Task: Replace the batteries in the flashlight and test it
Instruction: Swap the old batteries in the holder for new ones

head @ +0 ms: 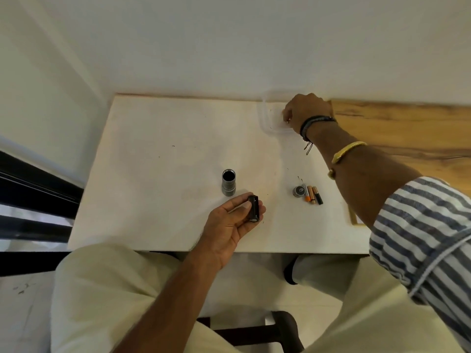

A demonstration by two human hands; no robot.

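Observation:
The grey flashlight body (228, 182) stands upright on the white table (158, 159), its open end facing up. My left hand (230, 222) holds a black battery holder (253, 209) between thumb and fingers, just right of the flashlight. The flashlight's end cap (299, 191) lies further right, with three small batteries (313, 195) side by side beside it. My right hand (307, 112) reaches into a clear plastic container (267, 118) at the table's back edge, fingers pinched together. Whether they hold anything is hidden.
A wood-grain surface (407, 123) extends to the right of the white table. A white wall runs behind. My legs in light trousers are under the front edge, and a dark window frame (30, 189) is at the left.

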